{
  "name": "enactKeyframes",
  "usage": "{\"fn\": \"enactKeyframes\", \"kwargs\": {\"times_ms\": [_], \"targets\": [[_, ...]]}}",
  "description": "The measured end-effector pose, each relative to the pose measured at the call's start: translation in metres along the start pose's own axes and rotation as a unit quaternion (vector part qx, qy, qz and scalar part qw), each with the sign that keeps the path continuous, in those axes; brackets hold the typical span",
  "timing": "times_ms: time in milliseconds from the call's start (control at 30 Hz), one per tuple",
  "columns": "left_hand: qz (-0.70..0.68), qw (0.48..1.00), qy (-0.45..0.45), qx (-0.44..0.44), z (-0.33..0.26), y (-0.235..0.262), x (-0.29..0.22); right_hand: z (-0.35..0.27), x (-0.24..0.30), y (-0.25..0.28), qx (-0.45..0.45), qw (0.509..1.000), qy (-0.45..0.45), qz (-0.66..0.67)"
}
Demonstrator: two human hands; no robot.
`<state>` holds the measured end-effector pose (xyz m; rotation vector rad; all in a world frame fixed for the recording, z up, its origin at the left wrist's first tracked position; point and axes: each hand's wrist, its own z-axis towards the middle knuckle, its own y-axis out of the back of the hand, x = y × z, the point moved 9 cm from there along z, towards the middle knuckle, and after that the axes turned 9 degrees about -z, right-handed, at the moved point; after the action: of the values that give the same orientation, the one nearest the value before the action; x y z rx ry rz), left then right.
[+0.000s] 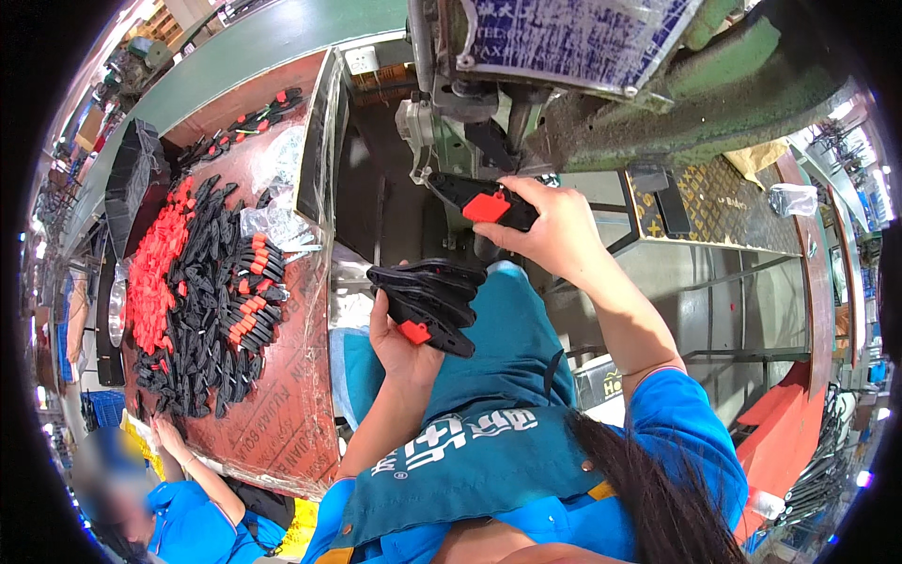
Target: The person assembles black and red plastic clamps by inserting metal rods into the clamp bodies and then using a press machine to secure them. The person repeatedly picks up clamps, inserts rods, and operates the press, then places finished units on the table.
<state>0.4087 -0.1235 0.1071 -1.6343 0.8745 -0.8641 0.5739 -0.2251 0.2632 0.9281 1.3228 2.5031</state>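
part in black (449, 189), one, with one red insert (485, 207), is pinched by the right hand (561, 227) beside the green machine (695, 141), which blocks the view beyond. the left hand (406, 362) grips a fan of black parts (427, 287), several, overlapping so the exact count cannot be told; one red piece (414, 332) shows there. leftward, a reddish-brown surface (305, 399) carries black pieces (202, 310) and red clips (153, 273), both too many to count. one co-worker's hand (171, 440) is at its edge.
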Motion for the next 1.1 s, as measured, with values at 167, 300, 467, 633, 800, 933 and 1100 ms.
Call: {"fn": "enactKeyframes", "kwargs": {"times_ms": [167,300,467,633,800,933,1100], "targets": [[-0.055,0.996,0.055,0.034,-0.002,-0.002,-0.001,0.005,-0.004,-0.003,0.033,0.999,-0.013,0.009],[-0.019,0.998,0.06,0.027,-0.011,-0.002,-0.007,0.004,-0.003,0.001,0.056,0.998,-0.029,-0.001],[-0.138,0.983,0.113,0.032,-0.007,-0.016,0.008,0.007,-0.005,0.009,0.041,0.998,-0.038,0.012],[-0.058,0.982,0.151,0.099,-0.011,-0.041,0.03,-0.026,0.035,0.017,-0.083,0.989,0.081,-0.092],[-0.056,0.985,0.138,0.089,-0.002,-0.012,0.028,-0.07,0.052,-0.033,0.127,0.976,0.143,-0.109],[0.02,0.993,0.075,0.089,-0.003,-0.009,0.017,-0.07,0.049,-0.022,0.176,0.967,0.182,-0.026],[0.085,0.994,-0.004,0.065,0.005,-0.014,0.011,-0.073,0.104,-0.028,0.074,0.972,0.205,-0.093]]}}
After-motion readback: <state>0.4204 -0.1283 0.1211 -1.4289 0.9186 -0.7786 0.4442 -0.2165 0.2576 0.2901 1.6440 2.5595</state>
